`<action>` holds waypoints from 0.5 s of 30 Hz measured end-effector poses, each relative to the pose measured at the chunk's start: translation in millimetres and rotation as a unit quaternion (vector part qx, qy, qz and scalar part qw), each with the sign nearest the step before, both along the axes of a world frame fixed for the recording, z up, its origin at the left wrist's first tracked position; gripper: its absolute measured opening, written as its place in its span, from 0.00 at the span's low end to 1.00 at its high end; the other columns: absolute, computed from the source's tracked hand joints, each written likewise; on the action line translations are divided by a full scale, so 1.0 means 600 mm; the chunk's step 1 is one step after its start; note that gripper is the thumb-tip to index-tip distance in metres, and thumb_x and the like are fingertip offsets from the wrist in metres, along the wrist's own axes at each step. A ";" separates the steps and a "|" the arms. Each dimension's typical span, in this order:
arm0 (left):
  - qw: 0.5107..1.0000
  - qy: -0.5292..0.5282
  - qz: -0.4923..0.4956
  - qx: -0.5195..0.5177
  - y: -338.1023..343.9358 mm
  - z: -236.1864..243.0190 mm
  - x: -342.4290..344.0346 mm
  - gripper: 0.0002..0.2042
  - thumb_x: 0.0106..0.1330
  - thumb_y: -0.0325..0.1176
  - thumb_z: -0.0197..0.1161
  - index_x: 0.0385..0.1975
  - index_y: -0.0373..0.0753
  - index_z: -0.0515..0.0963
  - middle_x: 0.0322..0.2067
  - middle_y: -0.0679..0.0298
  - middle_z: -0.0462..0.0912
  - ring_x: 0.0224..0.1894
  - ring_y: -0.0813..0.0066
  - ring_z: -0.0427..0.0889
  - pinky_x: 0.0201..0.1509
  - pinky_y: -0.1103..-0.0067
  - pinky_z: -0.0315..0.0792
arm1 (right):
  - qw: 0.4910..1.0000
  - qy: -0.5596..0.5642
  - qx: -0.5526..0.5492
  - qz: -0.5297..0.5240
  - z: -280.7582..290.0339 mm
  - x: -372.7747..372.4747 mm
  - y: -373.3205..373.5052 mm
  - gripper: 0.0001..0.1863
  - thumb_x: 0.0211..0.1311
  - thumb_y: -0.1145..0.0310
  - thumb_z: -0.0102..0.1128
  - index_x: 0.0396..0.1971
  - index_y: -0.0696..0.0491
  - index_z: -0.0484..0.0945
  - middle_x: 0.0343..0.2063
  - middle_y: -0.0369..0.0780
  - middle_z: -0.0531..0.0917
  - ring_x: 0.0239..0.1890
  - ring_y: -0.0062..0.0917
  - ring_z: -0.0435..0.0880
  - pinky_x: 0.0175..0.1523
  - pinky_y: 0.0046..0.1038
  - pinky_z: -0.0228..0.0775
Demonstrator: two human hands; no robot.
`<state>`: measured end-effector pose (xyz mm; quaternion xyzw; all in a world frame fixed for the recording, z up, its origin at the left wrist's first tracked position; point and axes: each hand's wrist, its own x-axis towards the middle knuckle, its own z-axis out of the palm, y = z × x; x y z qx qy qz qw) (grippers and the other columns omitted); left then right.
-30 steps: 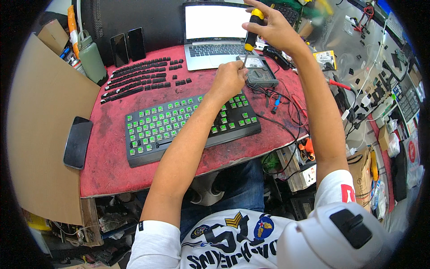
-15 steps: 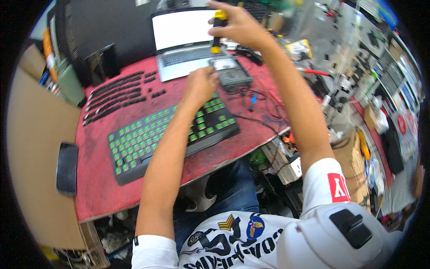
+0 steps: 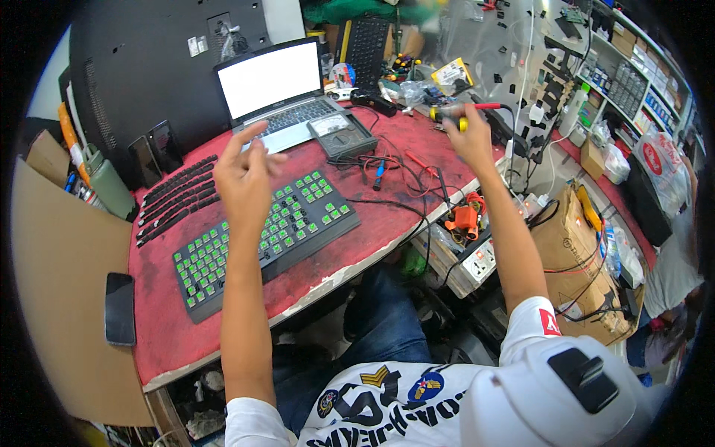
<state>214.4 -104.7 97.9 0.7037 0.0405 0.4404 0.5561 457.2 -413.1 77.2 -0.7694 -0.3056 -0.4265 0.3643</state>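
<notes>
A black keyboard (image 3: 311,231) without keycaps lies on the red-topped table, its green switches bare. My left hand (image 3: 247,171) is raised over its far edge, fingers apart and holding nothing. Off to the right, my right hand (image 3: 471,141) grips a yellow-and-black screwdriver (image 3: 445,113), blurred by motion, above the table's right end. Black keycaps (image 3: 179,186) are laid out in rows at the left. Behind the keyboard stands an open laptop (image 3: 272,82) with a white screen. A grey analog multimeter (image 3: 342,140) sits partly against the laptop's right corner.
Test leads and cables (image 3: 424,194) tangle across the table's right side. Two phones (image 3: 165,145) lean upright beside a green bottle (image 3: 108,182); another phone (image 3: 119,309) lies at the left edge. A power strip (image 3: 478,261) and cardboard box (image 3: 577,261) stand right of the table.
My right hand has swung right and lower with the screwdriver, away from the laptop. My left hand has lifted off the keyboard's far right side, moved left, and opened. The view has shifted.
</notes>
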 end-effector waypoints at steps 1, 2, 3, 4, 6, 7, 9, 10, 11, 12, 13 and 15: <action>0.999 -0.033 -0.004 0.013 -0.010 0.003 -0.039 0.15 0.72 0.29 0.58 0.55 0.32 0.77 0.26 0.60 0.84 0.38 0.71 0.86 0.45 0.75 0.77 | 0.996 0.083 0.012 0.003 -0.049 0.006 -0.013 0.14 0.55 0.69 0.70 0.37 0.57 0.74 0.30 0.50 0.84 0.34 0.46 0.85 0.39 0.36 0.75; 0.997 -0.066 -0.009 0.024 -0.023 0.005 -0.074 0.15 0.72 0.28 0.58 0.55 0.31 0.77 0.26 0.59 0.84 0.38 0.71 0.86 0.45 0.75 0.77 | 0.995 0.099 0.004 -0.001 -0.101 0.023 -0.032 0.14 0.55 0.69 0.69 0.37 0.57 0.74 0.30 0.50 0.84 0.36 0.47 0.85 0.40 0.37 0.75; 0.994 -0.100 -0.010 0.037 -0.031 0.009 -0.112 0.15 0.71 0.28 0.58 0.55 0.30 0.76 0.27 0.58 0.84 0.39 0.71 0.86 0.46 0.75 0.77 | 0.996 0.088 -0.012 0.007 -0.141 0.033 -0.052 0.14 0.54 0.70 0.68 0.38 0.57 0.76 0.32 0.50 0.84 0.39 0.47 0.85 0.43 0.38 0.75; 0.989 -0.127 0.015 0.070 -0.032 0.009 -0.148 0.15 0.71 0.28 0.57 0.55 0.29 0.76 0.29 0.56 0.84 0.39 0.69 0.86 0.47 0.74 0.77 | 0.984 0.167 -0.059 -0.015 -0.157 0.036 -0.068 0.13 0.53 0.70 0.68 0.38 0.57 0.78 0.35 0.50 0.85 0.42 0.46 0.85 0.47 0.39 0.75; 0.976 -0.185 0.039 0.110 -0.018 0.012 -0.242 0.16 0.72 0.30 0.56 0.55 0.28 0.75 0.33 0.54 0.83 0.39 0.66 0.83 0.49 0.70 0.75 | 0.991 0.068 -0.114 -0.016 -0.131 0.021 -0.066 0.12 0.53 0.70 0.69 0.37 0.56 0.81 0.37 0.48 0.86 0.43 0.43 0.85 0.49 0.37 0.76; 0.968 -0.216 0.040 0.122 -0.013 0.019 -0.300 0.16 0.73 0.33 0.56 0.54 0.29 0.76 0.35 0.53 0.82 0.40 0.65 0.81 0.50 0.68 0.73 | 0.996 0.045 -0.069 0.022 -0.090 0.000 -0.040 0.12 0.55 0.69 0.69 0.38 0.56 0.83 0.36 0.45 0.86 0.40 0.37 0.86 0.48 0.33 0.76; 0.948 -0.277 0.050 0.147 -0.020 0.035 -0.398 0.19 0.74 0.40 0.54 0.52 0.29 0.76 0.34 0.57 0.80 0.38 0.67 0.74 0.48 0.65 0.67 | 0.992 0.019 0.097 0.075 0.020 -0.104 -0.002 0.09 0.64 0.68 0.67 0.41 0.56 0.84 0.33 0.37 0.86 0.37 0.20 0.82 0.45 0.26 0.75; 0.936 -0.293 0.094 0.169 -0.042 0.051 -0.443 0.20 0.74 0.44 0.53 0.50 0.31 0.77 0.33 0.59 0.79 0.37 0.68 0.71 0.46 0.67 0.65 | 0.976 -0.010 0.170 0.138 0.071 -0.156 0.001 0.07 0.68 0.70 0.63 0.40 0.56 0.84 0.35 0.35 0.86 0.37 0.18 0.81 0.44 0.25 0.76; 0.923 -0.312 0.122 0.188 -0.059 0.064 -0.475 0.22 0.73 0.48 0.53 0.47 0.32 0.78 0.32 0.61 0.78 0.36 0.70 0.68 0.45 0.69 0.62 | 0.958 -0.003 0.239 0.160 0.114 -0.222 -0.016 0.06 0.69 0.72 0.62 0.40 0.55 0.85 0.36 0.35 0.86 0.36 0.18 0.81 0.43 0.23 0.75; 0.903 -0.320 0.135 0.254 -0.074 0.077 -0.523 0.25 0.72 0.52 0.54 0.46 0.32 0.78 0.31 0.60 0.77 0.36 0.70 0.69 0.44 0.69 0.61 | 0.937 -0.095 0.245 0.230 0.134 -0.241 -0.057 0.08 0.69 0.70 0.62 0.45 0.54 0.84 0.41 0.37 0.86 0.38 0.20 0.81 0.43 0.24 0.75; 0.884 -0.332 0.113 0.308 -0.082 0.094 -0.550 0.27 0.69 0.56 0.56 0.47 0.33 0.77 0.32 0.60 0.76 0.37 0.71 0.69 0.44 0.69 0.61 | 0.911 -0.167 0.236 0.295 0.171 -0.304 -0.092 0.11 0.68 0.70 0.62 0.48 0.53 0.80 0.42 0.38 0.83 0.37 0.23 0.80 0.39 0.24 0.74; 0.839 -0.350 0.106 0.403 -0.114 0.118 -0.596 0.29 0.64 0.59 0.59 0.48 0.36 0.77 0.33 0.62 0.75 0.36 0.72 0.69 0.43 0.69 0.61 | 0.792 -0.248 0.116 0.546 0.213 -0.394 -0.081 0.19 0.67 0.70 0.62 0.56 0.51 0.72 0.44 0.41 0.78 0.37 0.27 0.78 0.32 0.25 0.72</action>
